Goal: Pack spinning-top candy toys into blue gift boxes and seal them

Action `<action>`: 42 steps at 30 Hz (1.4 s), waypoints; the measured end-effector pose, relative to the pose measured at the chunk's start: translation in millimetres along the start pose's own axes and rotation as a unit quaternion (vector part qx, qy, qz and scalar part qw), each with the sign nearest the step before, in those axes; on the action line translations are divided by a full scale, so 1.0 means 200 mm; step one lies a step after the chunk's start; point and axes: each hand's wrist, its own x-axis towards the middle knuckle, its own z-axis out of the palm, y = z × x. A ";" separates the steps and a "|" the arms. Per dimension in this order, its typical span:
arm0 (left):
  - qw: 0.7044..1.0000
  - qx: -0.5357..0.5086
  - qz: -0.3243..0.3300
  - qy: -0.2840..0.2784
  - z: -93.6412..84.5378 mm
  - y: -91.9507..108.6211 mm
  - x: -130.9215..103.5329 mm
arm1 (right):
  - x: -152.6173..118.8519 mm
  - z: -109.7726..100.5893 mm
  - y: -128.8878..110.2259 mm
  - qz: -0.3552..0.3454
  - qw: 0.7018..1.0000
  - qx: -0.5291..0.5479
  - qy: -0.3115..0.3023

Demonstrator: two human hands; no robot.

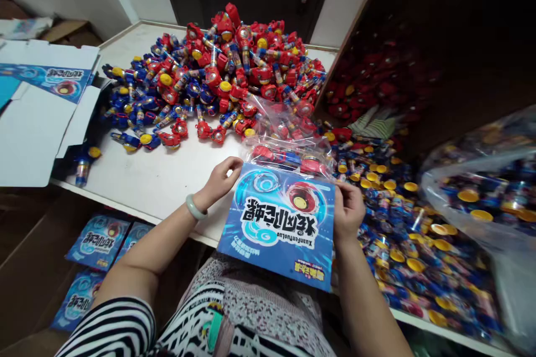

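The blue XuanFenTuoLuo carton [276,195] lay between the person's two hands, above the lap and partly over the near edge of the white table [163,189]. Its printed face was turned up toward the wearer, with the lettering upside down, so the tops of the characters pointed at the body. The far edge pointed toward the heap of toys, and the whole carton was skewed, its right side lower in view. The printed face looked nearly square, so I could not tell its long axis; the title line ran across from left to right.

The hands were apart. The left hand [221,181], below a pale green bangle [196,207], was pinched on the far left corner; the right hand [349,209] gripped the right edge near the far corner. The fingertips beneath were hidden.

A clear plastic bag [263,142] with red and blue toys inside stood just beyond the far edge. Behind it rose a pile of red and blue toys [251,67]. Blue-and-yellow toys [402,234] covered the right side, and white carton blanks [33,139] lay at left.
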 end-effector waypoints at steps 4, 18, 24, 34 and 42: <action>0.994 -0.072 -0.079 0.026 0.05 0.05 0.05 | 0.08 -0.03 -0.03 0.148 0.983 0.083 -0.062; 1.000 -0.010 -0.002 0.013 0.04 0.06 0.06 | 0.14 -0.10 -0.14 0.063 0.973 -0.068 -0.210; 0.966 0.047 0.239 -0.082 -0.07 0.04 -0.06 | -0.03 -0.19 -0.07 -0.313 0.916 -0.205 -0.148; 0.988 0.030 0.142 -0.049 -0.11 -0.10 -0.32 | -0.37 -0.25 0.15 -0.237 0.955 -0.146 -0.103; 0.988 -0.106 -0.106 0.033 0.13 -0.19 -0.23 | -0.23 -0.09 0.25 -0.078 0.955 -0.200 -0.203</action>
